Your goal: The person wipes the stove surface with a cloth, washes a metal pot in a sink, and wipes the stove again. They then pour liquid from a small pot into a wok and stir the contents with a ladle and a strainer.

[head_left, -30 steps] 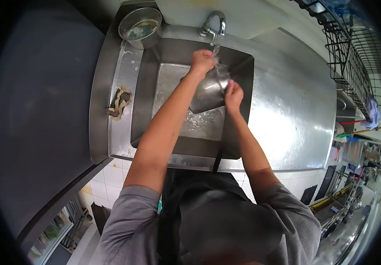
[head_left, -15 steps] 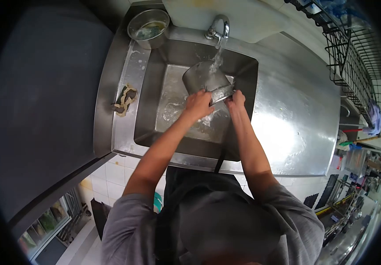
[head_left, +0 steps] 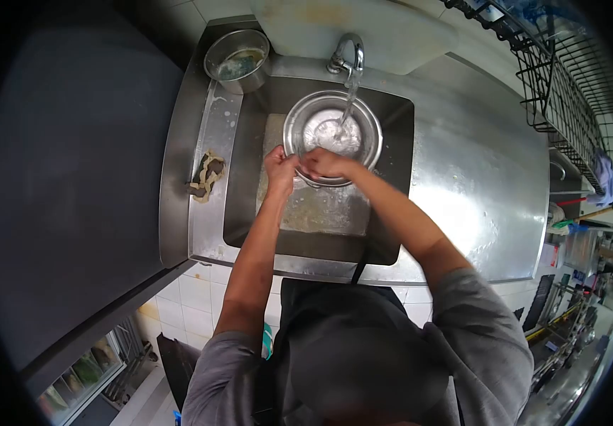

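Observation:
A round metal pot (head_left: 375,135) sits upright in the sink, its open top facing me, with water falling into it. My left hand (head_left: 280,169) is closed on the pot's rim at the near left side. Just to its right, my right hand (head_left: 326,163) reaches over the near rim, fingers curled against the inner wall; whether anything is in those fingers is hidden. From the chrome faucet (head_left: 349,60) runs a steady stream of water into the pot.
The steel sink (head_left: 306,245) surrounds the pot. On its left ledge lies a crumpled beige-and-dark cloth or scrubber (head_left: 208,175). Another metal pot (head_left: 244,82) with cloudy contents stands at the back left corner. A wet steel drainboard (head_left: 473,177) extends right, below a black wire rack (head_left: 566,106).
The pot has turned from lying tilted to upright, its opening now facing me under the stream. My right hand has moved left across the near rim; my left hand has shifted left.

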Tool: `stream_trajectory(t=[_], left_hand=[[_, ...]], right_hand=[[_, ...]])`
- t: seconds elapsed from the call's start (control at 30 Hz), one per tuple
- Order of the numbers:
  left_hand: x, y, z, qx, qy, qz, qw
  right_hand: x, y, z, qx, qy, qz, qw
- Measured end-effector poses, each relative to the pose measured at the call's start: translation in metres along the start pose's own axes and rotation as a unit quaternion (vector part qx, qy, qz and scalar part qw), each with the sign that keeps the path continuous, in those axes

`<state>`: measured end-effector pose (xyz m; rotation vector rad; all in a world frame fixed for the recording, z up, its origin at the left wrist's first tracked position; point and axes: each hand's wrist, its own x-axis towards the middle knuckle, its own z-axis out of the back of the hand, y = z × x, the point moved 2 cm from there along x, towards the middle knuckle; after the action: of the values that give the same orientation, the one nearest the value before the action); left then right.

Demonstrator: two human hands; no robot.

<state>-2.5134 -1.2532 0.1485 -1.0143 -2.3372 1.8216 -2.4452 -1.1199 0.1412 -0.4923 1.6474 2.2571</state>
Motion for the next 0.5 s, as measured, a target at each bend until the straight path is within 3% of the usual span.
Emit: stream_trajectory(t=[0.03, 0.07, 0.1, 0.13, 0.23, 0.27, 0.3, 0.33, 0.37, 0.4, 0.43, 0.47, 0.5], left_hand=[[-0.008, -0.006, 0.001, 0.025, -0.005, -0.021, 0.999], [-0.012, -0.010, 0.001, 0.048, -0.010, -0.043, 0.998], [-0.016, -0.012, 0.001, 0.072, -0.016, -0.065, 0.995], [-0.014, -0.006, 0.005, 0.120, 0.000, -0.130, 0.984], [-0.040, -0.025, -0.014, 0.188, 0.040, -0.126, 0.973], [-0.044, -0.025, -0.024, 0.194, 0.028, -0.147, 0.970], [-0.047, -0.025, -0.035, 0.201, 0.014, -0.168, 0.965], [-0.047, -0.030, -0.040, 0.207, 0.001, -0.190, 0.960], [-0.049, -0.042, -0.041, 0.245, -0.018, -0.219, 0.944], [-0.052, -0.057, -0.045, 0.281, -0.036, -0.247, 0.927], [-0.053, -0.068, -0.046, 0.316, -0.053, -0.273, 0.907], [-0.049, -0.074, -0.039, 0.328, -0.053, -0.255, 0.908], [-0.055, -0.073, -0.035, 0.356, -0.039, -0.249, 0.900]], right_hand=[[-0.014, -0.016, 0.009, -0.031, 0.055, -0.028, 0.998], [-0.012, -0.031, 0.031, -0.236, 0.066, -0.047, 0.968], [-0.005, -0.048, 0.048, -0.361, -0.031, -0.009, 0.932], [0.001, -0.042, 0.065, -0.330, -0.074, -0.066, 0.939], [0.064, -0.083, 0.080, -0.331, -0.321, 0.097, 0.882], [0.072, -0.078, 0.072, -0.139, -0.352, 0.034, 0.925], [0.083, -0.061, 0.050, 0.059, -0.367, -0.029, 0.928], [0.093, -0.047, 0.025, 0.255, -0.364, -0.091, 0.891], [0.091, -0.039, -0.006, 0.222, -0.360, 0.024, 0.906], [0.086, -0.044, -0.014, 0.033, -0.303, 0.027, 0.952], [0.076, -0.057, -0.015, -0.157, -0.235, 0.029, 0.959], [0.063, -0.075, -0.015, -0.341, -0.153, 0.029, 0.927], [0.054, -0.088, -0.016, -0.511, -0.064, 0.032, 0.857]])
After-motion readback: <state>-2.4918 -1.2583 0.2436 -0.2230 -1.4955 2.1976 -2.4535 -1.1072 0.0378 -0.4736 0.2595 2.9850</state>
